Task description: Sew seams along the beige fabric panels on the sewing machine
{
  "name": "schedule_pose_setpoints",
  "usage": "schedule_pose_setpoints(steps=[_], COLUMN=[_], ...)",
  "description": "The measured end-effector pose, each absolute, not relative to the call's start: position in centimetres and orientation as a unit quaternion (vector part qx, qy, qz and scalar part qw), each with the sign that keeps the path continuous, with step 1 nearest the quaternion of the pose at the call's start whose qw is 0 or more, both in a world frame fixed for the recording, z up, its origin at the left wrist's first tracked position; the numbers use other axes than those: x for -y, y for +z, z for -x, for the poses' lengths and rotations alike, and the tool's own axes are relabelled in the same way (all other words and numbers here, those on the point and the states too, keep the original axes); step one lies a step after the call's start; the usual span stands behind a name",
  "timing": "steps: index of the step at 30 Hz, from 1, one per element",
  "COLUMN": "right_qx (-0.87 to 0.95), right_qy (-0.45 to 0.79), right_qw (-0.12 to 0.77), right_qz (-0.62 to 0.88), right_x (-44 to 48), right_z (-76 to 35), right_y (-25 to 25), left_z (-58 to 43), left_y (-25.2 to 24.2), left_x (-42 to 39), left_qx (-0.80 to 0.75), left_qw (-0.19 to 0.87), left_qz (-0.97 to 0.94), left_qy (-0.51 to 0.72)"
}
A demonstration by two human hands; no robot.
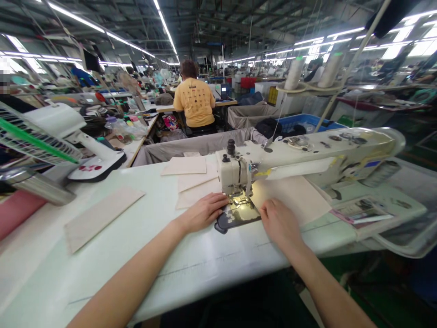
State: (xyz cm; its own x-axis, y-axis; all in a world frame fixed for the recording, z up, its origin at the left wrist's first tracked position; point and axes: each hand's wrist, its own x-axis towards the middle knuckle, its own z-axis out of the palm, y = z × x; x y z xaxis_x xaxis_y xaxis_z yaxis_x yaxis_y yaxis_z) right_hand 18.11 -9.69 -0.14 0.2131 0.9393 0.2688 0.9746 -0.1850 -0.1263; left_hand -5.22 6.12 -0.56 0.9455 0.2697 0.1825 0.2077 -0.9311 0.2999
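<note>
Left hand [204, 212] and right hand [278, 219] at beige cloth [293, 200] under a sewing machine [307, 152]

On the white desk [112, 269], the left hand lies flat, fingers together, its fingertips just beside the presser foot [241, 198] and over a dark patterned piece [235, 217]. The right hand pinches the beige cloth, which runs under the machine's head. Fingers this near the needle could be pricked if they slip, and uneven pull could skew the cloth. To the left lies a beige strip [102, 216]; farther on, beige pieces [191, 180] lie stacked. Beyond, a co-worker in a yellow shirt [194, 98] sits at another desk. No brand or writing can be read.
</note>
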Motion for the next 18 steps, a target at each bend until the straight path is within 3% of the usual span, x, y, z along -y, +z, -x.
schedule_pose_setpoints(steps=[4, 9, 12, 15, 18], right_qx=[0.620, 0.540, 0.524, 0.513, 0.511], right_qy=[-0.029, 0.190, 0.255, 0.194, 0.031], right_qw=[0.149, 0.327, 0.396, 0.398, 0.385], right_qz=[0.769, 0.752, 0.710, 0.735, 0.768], right_x=[9.2, 8.7, 8.5, 8.6, 9.8], right_z=[-18.6, -21.3, -22.2, -22.1, -21.3], right_y=[-0.1, 0.4, 0.8, 1.4, 2.6], left_z=[5.1, 4.9, 4.9, 4.6, 4.1], left_y=[-0.6, -0.9, -0.9, -0.8, -0.5], left_x=[-5.2, -3.6, -4.0, -5.6, -6.7], left_qx=[-0.188, -0.247, -0.241, -0.253, -0.298], left_qw=[0.106, 0.078, 0.073, 0.053, 0.025], left_qz=[-0.972, -0.962, -0.963, -0.961, -0.948], left_qy=[0.090, 0.088, 0.090, 0.096, 0.108])
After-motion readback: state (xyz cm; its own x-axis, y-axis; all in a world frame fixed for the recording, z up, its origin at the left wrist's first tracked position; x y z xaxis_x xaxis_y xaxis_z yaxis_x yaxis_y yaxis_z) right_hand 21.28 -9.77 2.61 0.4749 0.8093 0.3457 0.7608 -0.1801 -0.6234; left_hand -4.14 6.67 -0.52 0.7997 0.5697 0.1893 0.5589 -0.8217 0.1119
